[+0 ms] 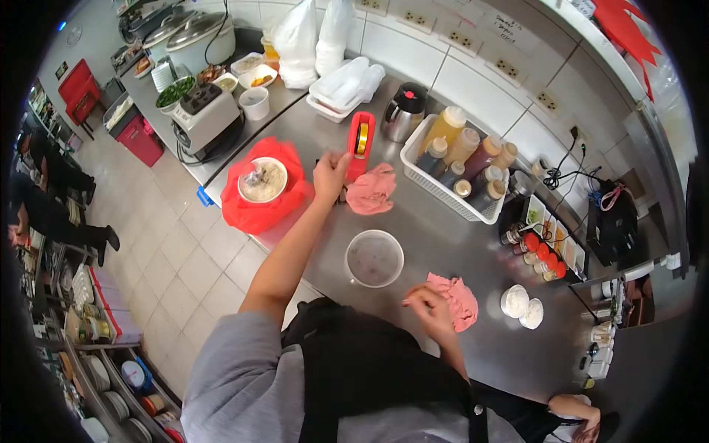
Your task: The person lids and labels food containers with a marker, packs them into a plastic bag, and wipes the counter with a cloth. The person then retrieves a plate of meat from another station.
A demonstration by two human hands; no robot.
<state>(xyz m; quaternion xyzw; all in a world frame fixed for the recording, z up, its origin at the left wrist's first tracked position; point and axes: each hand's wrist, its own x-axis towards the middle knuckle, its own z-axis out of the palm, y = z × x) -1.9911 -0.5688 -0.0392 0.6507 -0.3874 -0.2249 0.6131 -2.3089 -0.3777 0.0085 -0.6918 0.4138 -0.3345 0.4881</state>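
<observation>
My left hand [331, 178] is closed, its fingertips beside the red tape dispenser [360, 146] with a yellow-cored roll; anything pinched in them is too small to make out. A crumpled pink cloth [371, 190] lies just right of it. Left of that hand, a tub with pale food [263, 181] stands in an opened red plastic bag [244, 209]. In front of me is a round translucent tub [375, 258]. My right hand [431, 308], fingers curled together, hovers between this tub and a second pink cloth [459, 301]; what it holds, if anything, is hidden.
A white basket [450, 198] of sauce bottles and a steel jug [405, 111] line the wall. Two small white cups [523, 306] sit at right, near red-capped jars [543, 258]. Left stands a grey appliance [209, 122]. A person's arm [576, 413] shows at lower right; others are far left.
</observation>
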